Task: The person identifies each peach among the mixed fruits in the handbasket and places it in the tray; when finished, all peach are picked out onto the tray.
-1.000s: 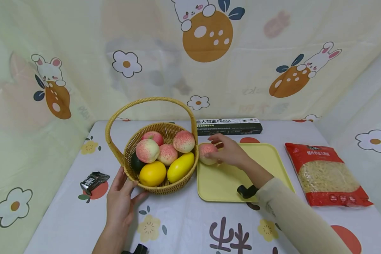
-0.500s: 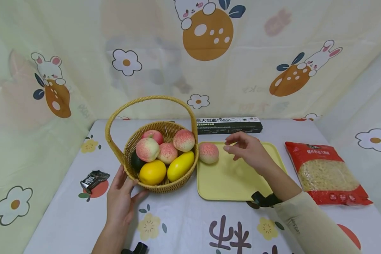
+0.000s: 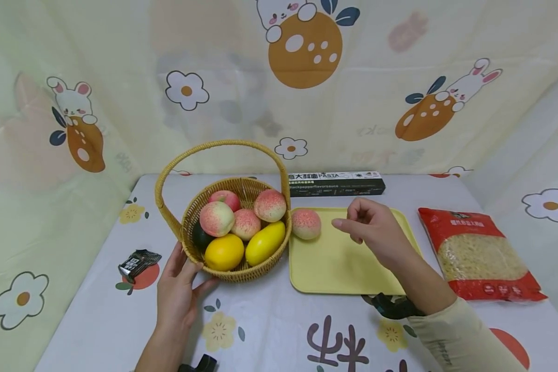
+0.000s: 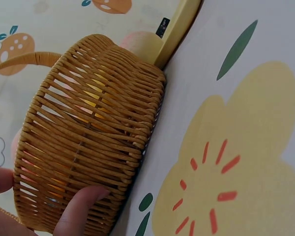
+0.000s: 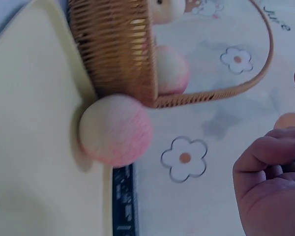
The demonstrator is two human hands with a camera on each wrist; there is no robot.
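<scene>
A wicker basket [image 3: 242, 276] with a tall arched handle stands left of the middle, heaped with peaches [image 3: 216, 219], a yellow lemon-like fruit [image 3: 224, 252], a long yellow mango-like fruit [image 3: 265, 244] and a dark green one partly hidden. My left hand [image 3: 179, 292] holds the basket's near left side; in the left wrist view its thumb [image 4: 81, 209] lies on the weave. One peach [image 3: 306, 223] sits on the yellow tray [image 3: 339, 268], touching or nearly touching the basket. My right hand [image 3: 376, 232] hovers above the tray, right of that peach, fingers loosely curled and holding nothing.
Behind the tray lies a black pasta box [image 3: 337, 185]. A red bag of pasta [image 3: 483, 256] is at the right. To the left of the basket lies a small black packet [image 3: 138, 264]. A printed curtain [image 3: 232, 103] hangs behind the table.
My right hand has let go of the peach on the tray and drawn back to the right, its fingers curling more. The left hand and the basket have stayed in place.
</scene>
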